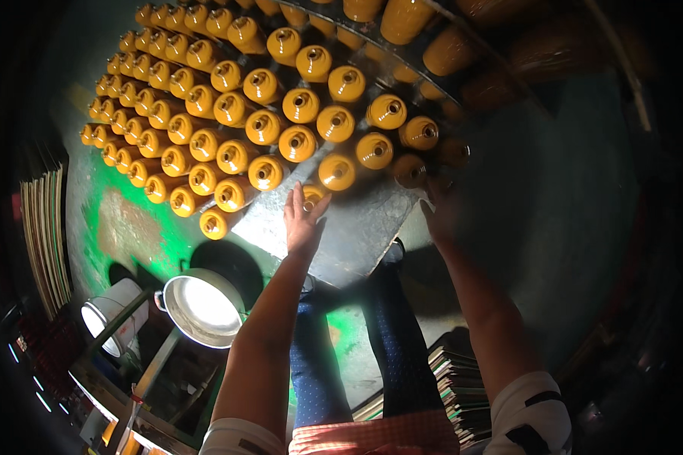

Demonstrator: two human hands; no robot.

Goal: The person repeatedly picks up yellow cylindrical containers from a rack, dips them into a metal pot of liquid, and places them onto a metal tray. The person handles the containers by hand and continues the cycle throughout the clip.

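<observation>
Rows of glossy amber-yellow bottles with rounded shoulders and small open necks stand upright ahead of me. The fingers and thumb of my left hand lie on either side of one bottle at the near edge of the group. That bottle stands on a grey board. Farther right, my right hand reaches into deep shadow beside the darkened bottles at the group's right end. A shaded bottle stands just left of it. Shadow hides most of the right fingers and whatever they touch.
A round metal pan and a white bucket are at the lower left, near a wooden frame. Stacked thin boards stand at the far left, with another stack beside my legs. Larger amber vessels stand behind a curved bar.
</observation>
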